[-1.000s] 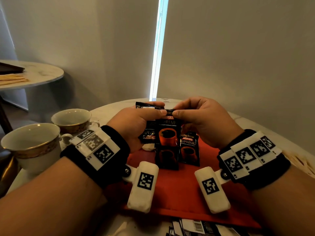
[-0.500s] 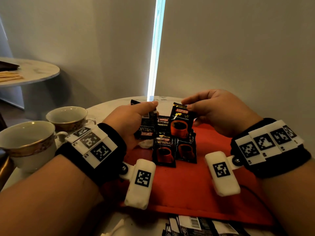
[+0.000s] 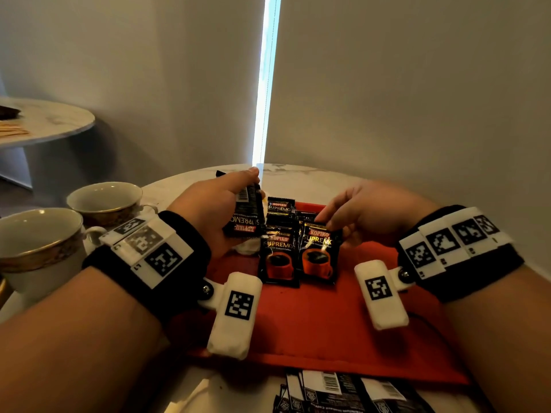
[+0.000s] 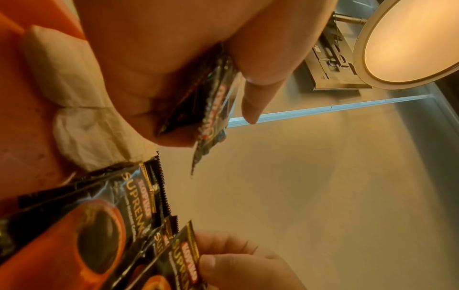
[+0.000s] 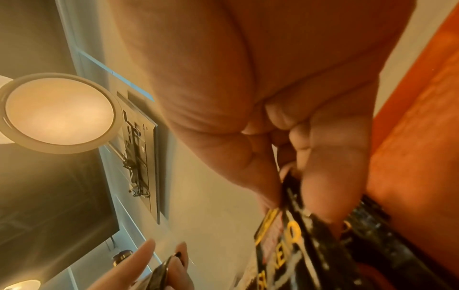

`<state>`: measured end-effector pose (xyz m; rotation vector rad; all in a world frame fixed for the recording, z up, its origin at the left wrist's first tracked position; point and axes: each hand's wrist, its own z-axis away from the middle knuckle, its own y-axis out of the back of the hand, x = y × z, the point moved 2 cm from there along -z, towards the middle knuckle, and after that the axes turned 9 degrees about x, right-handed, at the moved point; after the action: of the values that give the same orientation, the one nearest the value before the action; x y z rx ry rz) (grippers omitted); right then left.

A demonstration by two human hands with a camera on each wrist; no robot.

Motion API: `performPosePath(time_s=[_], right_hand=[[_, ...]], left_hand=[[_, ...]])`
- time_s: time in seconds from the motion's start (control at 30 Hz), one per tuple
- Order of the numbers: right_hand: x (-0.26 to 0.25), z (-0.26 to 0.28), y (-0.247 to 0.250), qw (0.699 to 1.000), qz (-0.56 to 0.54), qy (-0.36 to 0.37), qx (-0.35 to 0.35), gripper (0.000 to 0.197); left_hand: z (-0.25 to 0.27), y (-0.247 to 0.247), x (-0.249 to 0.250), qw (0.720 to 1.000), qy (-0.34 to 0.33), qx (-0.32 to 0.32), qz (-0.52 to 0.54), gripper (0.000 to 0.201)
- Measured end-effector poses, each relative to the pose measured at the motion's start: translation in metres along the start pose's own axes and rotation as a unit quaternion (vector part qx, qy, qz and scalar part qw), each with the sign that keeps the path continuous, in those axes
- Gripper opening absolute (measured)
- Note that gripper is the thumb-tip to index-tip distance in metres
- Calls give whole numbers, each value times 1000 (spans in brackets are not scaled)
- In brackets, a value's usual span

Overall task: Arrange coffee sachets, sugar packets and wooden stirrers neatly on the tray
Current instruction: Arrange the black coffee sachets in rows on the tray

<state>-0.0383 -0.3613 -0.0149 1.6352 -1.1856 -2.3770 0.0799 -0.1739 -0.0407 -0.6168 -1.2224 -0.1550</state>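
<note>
A: Starting at the left, what sits on the tabletop (image 3: 313, 174)?

B: Two cups (image 3: 104, 201) stand at the left edge, well clear of the red tray (image 3: 313, 317). Next comes the left hand (image 3: 208, 210), raised over the tray's far left corner. Its thumb and fingers (image 4: 250, 102) pinch a small stack of coffee sachets (image 3: 246, 213), held upside down with a barcode showing.

A: And in the middle?

B: A white crumpled packet (image 3: 246, 248), perhaps sugar, lies under that hand. Beside it, a sachet with a red cup (image 3: 278, 257) lies flat, overlapping another sachet (image 3: 279, 207) farther back.

A: The right hand?

B: The right hand (image 3: 366, 216) pinches the top edge of one more sachet (image 3: 319, 254) between thumb and curled fingers (image 5: 330, 157), lowering it just right of the flat one. From the head view their edges look close to touching.

A: How should the placing go?

B: Judging from the row, the sachet should land print up, its top edge level with its neighbour's, edges side by side rather than overlapping. Releasing only once it lies flat would keep it from sliding. The left hand's stack would need turning before it follows. More sachets (image 3: 343, 391) wait on the near side, off the tray. No stirrers can be made out on the tray.
</note>
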Motion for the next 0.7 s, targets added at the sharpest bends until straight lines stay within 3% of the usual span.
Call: performPosePath(time_s=[0.27, 0.7], right_hand=[[-1, 2, -4, 989, 143, 24, 31, 16], [-2, 1, -10, 985, 157, 51, 58, 19]], left_hand=[[3, -1, 0, 1000, 4, -5, -8, 25], [4, 0, 0, 1000, 16, -6, -10, 24]])
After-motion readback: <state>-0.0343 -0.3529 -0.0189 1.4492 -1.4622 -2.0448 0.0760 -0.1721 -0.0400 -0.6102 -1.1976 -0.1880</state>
